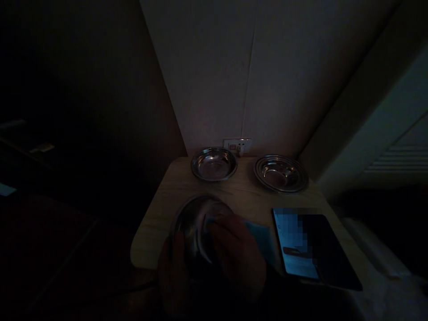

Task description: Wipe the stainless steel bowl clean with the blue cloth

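Note:
The room is very dark. My left hand (172, 272) grips the near left rim of a steel bowl (195, 218) tilted up at the front of a small wooden table (160, 203). My right hand (236, 254) is curled inside the bowl, pressing a light blue cloth (262, 238) against its inner surface. Part of the cloth trails out to the right of that hand. Two more steel dishes stand at the back of the table: a deep bowl (214, 163) on the left and a wide-rimmed plate (281, 173) on the right.
A tablet (310, 249) with a lit screen lies at the table's front right. A wall socket (238, 145) sits on the wall behind the dishes. Dark floor lies to the left; pale bedding shows at the lower right.

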Tool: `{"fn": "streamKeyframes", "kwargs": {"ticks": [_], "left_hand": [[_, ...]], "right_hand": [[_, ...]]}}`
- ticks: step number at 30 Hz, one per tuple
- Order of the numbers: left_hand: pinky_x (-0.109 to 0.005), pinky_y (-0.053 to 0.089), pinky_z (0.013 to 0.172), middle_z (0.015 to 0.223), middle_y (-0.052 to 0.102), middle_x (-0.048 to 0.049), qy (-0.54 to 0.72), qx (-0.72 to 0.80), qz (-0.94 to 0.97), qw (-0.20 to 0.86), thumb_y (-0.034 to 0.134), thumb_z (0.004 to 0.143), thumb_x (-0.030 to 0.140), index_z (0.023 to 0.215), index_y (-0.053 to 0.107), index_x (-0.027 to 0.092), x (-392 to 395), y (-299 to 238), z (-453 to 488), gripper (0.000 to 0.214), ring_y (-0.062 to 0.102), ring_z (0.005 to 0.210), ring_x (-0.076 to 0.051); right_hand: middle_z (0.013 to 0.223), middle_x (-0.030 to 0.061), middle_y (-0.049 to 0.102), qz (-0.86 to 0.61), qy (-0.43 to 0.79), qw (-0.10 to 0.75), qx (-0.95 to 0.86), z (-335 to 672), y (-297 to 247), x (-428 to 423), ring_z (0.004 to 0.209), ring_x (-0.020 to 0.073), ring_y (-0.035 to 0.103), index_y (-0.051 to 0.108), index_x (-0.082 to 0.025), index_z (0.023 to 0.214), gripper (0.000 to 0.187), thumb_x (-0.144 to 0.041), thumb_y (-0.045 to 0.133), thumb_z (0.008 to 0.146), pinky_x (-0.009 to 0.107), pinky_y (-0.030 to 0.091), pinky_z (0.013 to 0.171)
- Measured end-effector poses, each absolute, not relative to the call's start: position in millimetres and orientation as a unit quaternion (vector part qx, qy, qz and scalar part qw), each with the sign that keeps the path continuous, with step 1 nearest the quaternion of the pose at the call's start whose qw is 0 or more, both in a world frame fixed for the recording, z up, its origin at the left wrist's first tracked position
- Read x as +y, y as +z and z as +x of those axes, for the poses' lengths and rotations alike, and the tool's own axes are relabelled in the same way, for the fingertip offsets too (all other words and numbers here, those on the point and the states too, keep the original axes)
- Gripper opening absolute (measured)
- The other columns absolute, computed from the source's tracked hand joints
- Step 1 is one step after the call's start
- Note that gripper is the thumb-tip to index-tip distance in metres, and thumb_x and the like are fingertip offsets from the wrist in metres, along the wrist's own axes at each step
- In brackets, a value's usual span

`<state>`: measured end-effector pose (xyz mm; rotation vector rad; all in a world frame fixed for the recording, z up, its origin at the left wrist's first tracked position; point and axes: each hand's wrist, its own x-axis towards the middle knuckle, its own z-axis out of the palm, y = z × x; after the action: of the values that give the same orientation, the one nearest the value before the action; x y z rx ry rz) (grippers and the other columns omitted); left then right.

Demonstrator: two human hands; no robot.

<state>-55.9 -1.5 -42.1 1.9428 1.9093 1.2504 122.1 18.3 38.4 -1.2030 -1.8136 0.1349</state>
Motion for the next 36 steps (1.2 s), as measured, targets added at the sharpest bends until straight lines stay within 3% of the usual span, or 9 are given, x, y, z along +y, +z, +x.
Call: {"fn": "streamKeyframes", "kwargs": {"ticks": [9,13,19,23,29,33,36], "left_hand": [[-0.054,0.034,0.096,0.115,0.056,-0.0168,0.464,0.648,0.600,0.072,0.051,0.071,0.038,0.107,0.058,0.016,-2,-35,-35,0.043,0.046,0.113,-0.036],[-0.052,0.031,0.099,0.117,0.055,-0.0157,0.477,0.645,0.590,0.087,0.059,0.062,0.047,0.105,0.059,0.018,-2,-34,-38,0.052,0.044,0.114,-0.036],[-0.051,0.035,0.096,0.115,0.057,-0.0141,0.477,0.652,0.580,0.103,0.058,0.063,0.046,0.103,0.059,0.018,0,-28,-34,0.049,0.046,0.113,-0.035],[-0.053,0.033,0.097,0.107,0.060,-0.0141,0.488,0.654,0.570,0.091,0.050,0.070,0.045,0.099,0.061,0.019,2,-25,-31,0.041,0.048,0.110,-0.034],[-0.054,0.031,0.097,0.106,0.059,-0.0149,0.488,0.664,0.556,0.111,0.052,0.068,0.047,0.096,0.061,0.016,3,-21,-29,0.043,0.047,0.109,-0.036],[-0.048,0.038,0.093,0.097,0.064,-0.0101,0.496,0.656,0.542,0.174,0.059,0.065,0.043,0.088,0.063,0.020,6,-10,-30,0.033,0.051,0.105,-0.032],[-0.041,0.044,0.088,0.090,0.065,-0.0074,0.519,0.647,0.523,0.197,0.055,0.072,0.040,0.088,0.063,0.021,9,-4,-27,0.026,0.055,0.100,-0.028]], "right_hand": [[0.084,0.0069,0.063,-0.502,0.051,0.473,-0.722,118,41,18,0.078,0.0185,0.055,0.064,-0.018,0.089,0.019,-0.016,0.045,0.087,0.032,0.051,0.069],[0.082,0.0077,0.062,-0.518,0.039,0.475,-0.710,119,41,18,0.078,0.0193,0.055,0.065,-0.017,0.088,0.020,-0.015,0.044,0.087,0.033,0.051,0.069],[0.080,0.0068,0.062,-0.516,0.045,0.488,-0.702,118,42,22,0.078,0.0187,0.056,0.065,-0.018,0.089,0.020,-0.016,0.045,0.086,0.033,0.050,0.070],[0.079,0.0059,0.062,-0.481,0.064,0.473,-0.736,117,43,21,0.074,0.0172,0.055,0.065,-0.019,0.088,0.020,-0.018,0.045,0.088,0.030,0.050,0.064],[0.085,0.0069,0.062,-0.488,0.072,0.491,-0.718,121,44,23,0.079,0.0174,0.056,0.064,-0.017,0.093,0.020,-0.016,0.045,0.087,0.030,0.050,0.069],[0.086,0.0065,0.062,-0.492,0.062,0.503,-0.708,119,46,25,0.081,0.0177,0.056,0.064,-0.019,0.092,0.018,-0.016,0.047,0.086,0.031,0.050,0.072],[0.083,0.0071,0.062,-0.486,0.055,0.496,-0.717,117,49,26,0.078,0.0181,0.055,0.065,-0.017,0.089,0.018,-0.016,0.047,0.087,0.031,0.050,0.069]]}}
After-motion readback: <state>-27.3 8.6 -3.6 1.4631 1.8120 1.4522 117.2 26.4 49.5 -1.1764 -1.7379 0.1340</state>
